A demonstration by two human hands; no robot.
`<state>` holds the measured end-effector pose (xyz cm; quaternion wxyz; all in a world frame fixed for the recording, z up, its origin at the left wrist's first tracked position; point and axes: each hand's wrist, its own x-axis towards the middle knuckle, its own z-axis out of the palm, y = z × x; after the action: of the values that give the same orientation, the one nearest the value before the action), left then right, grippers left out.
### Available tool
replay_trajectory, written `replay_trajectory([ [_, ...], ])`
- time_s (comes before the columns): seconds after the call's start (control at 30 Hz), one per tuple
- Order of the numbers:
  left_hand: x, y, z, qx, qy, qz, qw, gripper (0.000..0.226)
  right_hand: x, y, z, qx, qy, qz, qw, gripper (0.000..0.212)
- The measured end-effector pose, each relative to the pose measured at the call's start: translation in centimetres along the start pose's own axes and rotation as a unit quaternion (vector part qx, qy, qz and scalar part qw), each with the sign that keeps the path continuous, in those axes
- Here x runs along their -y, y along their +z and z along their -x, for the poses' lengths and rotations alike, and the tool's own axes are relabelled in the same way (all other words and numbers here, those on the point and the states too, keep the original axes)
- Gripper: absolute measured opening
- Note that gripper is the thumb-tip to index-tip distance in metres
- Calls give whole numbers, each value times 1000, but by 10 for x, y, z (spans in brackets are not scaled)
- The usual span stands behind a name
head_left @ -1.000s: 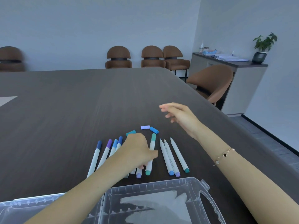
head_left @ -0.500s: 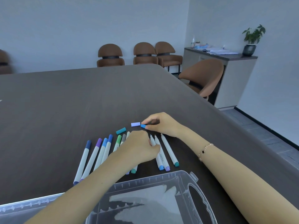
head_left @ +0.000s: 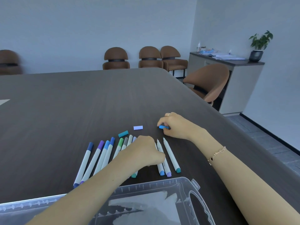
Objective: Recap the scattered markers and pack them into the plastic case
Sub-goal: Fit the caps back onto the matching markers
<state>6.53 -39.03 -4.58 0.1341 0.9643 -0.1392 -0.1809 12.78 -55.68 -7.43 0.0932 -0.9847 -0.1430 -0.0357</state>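
Right hand [head_left: 176,125] pinching blue cap [head_left: 162,127] beyond plastic case [head_left: 186,189]. Left hand [head_left: 144,151] curled over markers [head_left: 103,157] on bench [head_left: 65,111] just beyond case; grip hidden. Risk: blue cap pressed onto wrong-colour marker; loose lilac cap [head_left: 138,127], teal cap [head_left: 123,133] may roll off.

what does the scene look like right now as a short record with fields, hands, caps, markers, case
right hand: right hand pinches the small bright blue marker cap
left hand: left hand rests curled on the row of white-barrelled markers; its grip is hidden
loose caps: teal cap and pale lilac cap lie on the dark wooden table
uncapped markers: three right of the left hand
case: clear plastic case, open, no markers visible inside
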Motion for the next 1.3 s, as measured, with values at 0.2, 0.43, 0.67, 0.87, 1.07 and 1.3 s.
replay_trajectory([
  [0.2,-1,10,3,-89,20,27,995,29,-11,0,7,-51,73,-215,972,16],
  [0.43,16,2,-4,-95,10,66,993,35,-7,-1,8,-77,119,-493,859,20],
  [0.67,44,-13,-9,-105,32,154,982,30,2,-2,8,-19,91,-603,792,26],
  [0.87,48,-15,-7,-93,42,170,980,26,5,-3,9,-31,95,-630,770,23],
  [1.07,46,-12,-8,-93,41,174,979,24,12,-2,7,-15,97,-605,790,28],
  [1.3,47,-11,-8,-99,52,180,977,21,17,-4,8,-2,91,-576,813,33],
])
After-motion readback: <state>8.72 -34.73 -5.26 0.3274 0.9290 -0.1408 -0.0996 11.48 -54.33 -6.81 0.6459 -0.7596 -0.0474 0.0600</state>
